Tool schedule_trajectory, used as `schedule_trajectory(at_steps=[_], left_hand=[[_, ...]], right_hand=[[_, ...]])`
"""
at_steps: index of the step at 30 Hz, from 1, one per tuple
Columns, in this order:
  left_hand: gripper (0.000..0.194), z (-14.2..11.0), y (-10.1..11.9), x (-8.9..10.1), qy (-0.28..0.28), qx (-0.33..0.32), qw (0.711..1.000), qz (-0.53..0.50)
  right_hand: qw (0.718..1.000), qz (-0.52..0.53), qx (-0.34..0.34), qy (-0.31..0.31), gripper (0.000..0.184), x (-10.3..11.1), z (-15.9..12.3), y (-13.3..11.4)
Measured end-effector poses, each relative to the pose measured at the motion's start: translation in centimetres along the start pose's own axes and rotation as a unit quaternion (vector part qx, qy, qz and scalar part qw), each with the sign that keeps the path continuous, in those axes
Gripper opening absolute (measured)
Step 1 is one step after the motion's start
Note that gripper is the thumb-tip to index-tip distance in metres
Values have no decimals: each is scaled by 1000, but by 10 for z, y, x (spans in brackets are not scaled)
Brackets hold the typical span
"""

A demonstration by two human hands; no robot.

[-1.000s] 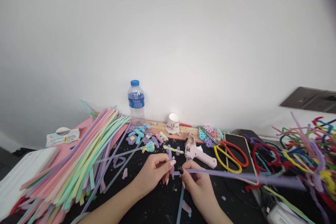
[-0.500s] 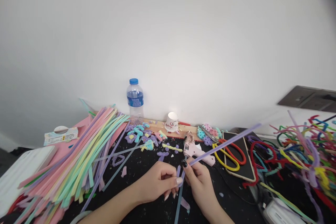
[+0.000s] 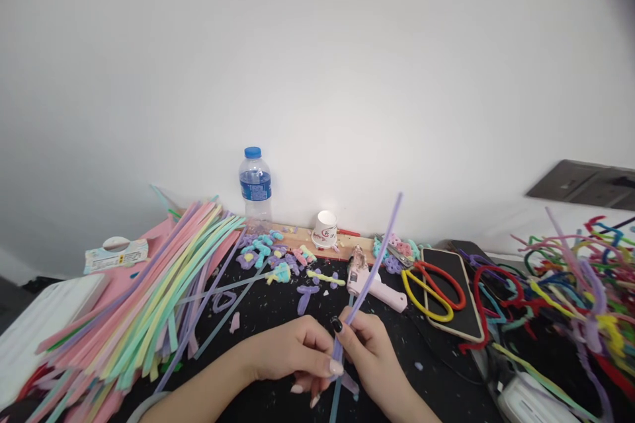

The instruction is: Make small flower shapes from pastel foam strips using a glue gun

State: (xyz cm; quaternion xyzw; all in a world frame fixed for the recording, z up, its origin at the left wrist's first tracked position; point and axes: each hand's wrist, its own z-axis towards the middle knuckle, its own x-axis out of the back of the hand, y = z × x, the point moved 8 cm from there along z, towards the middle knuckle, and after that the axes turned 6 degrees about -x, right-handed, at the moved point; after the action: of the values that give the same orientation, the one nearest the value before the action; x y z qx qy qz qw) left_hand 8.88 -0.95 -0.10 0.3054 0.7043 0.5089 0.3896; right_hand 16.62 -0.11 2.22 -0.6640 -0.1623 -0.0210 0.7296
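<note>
A purple pipe cleaner [image 3: 373, 271] slants up and to the right from between my hands. My left hand [image 3: 302, 353] pinches its lower end, where it seems bent over on itself. Just above, my right hand [image 3: 367, 353] grips the same pipe cleaner between thumb and fingers. Behind it lies a pink glue gun [image 3: 380, 291], and a pale blue glue stick [image 3: 336, 400] runs below my hands. Scissors [image 3: 436, 294] with red and yellow handles rest to the right, partly on a phone [image 3: 459, 284]. Small twisted purple pieces [image 3: 306, 297] lie in front of my left hand.
A large bundle of pastel pipe cleaners [image 3: 149, 291] covers the left side. Tangled colourful ones [image 3: 585, 291] fill the right. At the back stand a water bottle [image 3: 254, 188] and a paper cup [image 3: 326, 230] against the wall. A white power strip [image 3: 533, 400] sits front right.
The purple pipe cleaner has swung from a low rightward slant to a steeper one. Its lower end now lies together in my fingers, and my right hand has shifted slightly left.
</note>
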Motion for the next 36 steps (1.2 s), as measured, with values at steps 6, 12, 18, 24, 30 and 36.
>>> schedule_trajectory(at_steps=[6, 12, 18, 24, 30, 36], left_hand=[[24, -2, -1, 1, 0, 30, 998, -46], [23, -6, -3, -2, -11, 63, 995, -70], [30, -1, 17, 16, 108, -81, 988, 68], [22, -12, 47, 19, 209, -204, 856, 427], [31, -17, 52, 13, 195, -228, 802, 516], [33, -18, 54, 11, 192, -243, 781, 543]], right_hand=[[998, 39, -32, -37, 40, -5, 1, 8], [987, 105, -69, -103, 41, -17, -1, 12], [991, 108, -72, 40, 38, 8, 5, 21], [989, 26, -42, 137, 34, 22, 1, 18], [988, -30, -13, 151, 33, 20, -3, 11], [985, -41, -5, 166, 35, 22, -3, 10]])
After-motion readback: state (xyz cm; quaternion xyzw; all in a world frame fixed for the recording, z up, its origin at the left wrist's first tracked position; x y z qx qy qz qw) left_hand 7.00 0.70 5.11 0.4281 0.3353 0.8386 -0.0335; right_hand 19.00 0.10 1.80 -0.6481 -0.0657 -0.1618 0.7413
